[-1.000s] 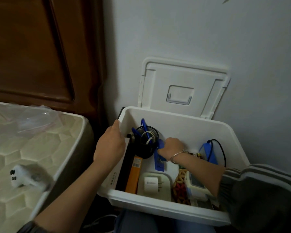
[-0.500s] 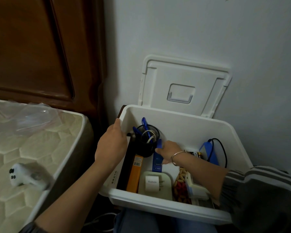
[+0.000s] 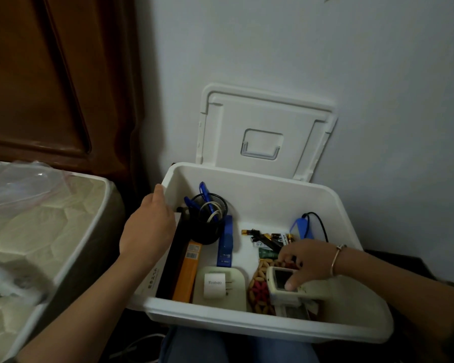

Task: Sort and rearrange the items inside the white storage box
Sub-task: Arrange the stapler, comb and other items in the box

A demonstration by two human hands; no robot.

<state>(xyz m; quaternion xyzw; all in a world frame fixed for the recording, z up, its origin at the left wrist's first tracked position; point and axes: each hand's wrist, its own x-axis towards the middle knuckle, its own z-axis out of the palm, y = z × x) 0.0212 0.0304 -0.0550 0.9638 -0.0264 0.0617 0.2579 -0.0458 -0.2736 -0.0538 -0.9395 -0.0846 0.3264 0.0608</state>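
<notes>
Two hands reach the white storage box (image 3: 247,327), lower centre: our right hand (image 3: 306,260) has left the blue stapler (image 3: 225,244), its fingers now gripping the white device (image 3: 279,280) at lower right; our left hand (image 3: 147,226) rests loose-fingered on the left rim.

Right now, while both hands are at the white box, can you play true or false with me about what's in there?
The lid stands open against the wall. True.
The blue stapler is inside the black mesh cup. False: it lies on the box floor beside the cup.
The right hand has its thumb on the small screen device. True.
The left hand holds the white charger. False: it is at the left wall of the white box; the charger lies untouched.
The cup is empty. False: a white cable is coiled in it.
</notes>
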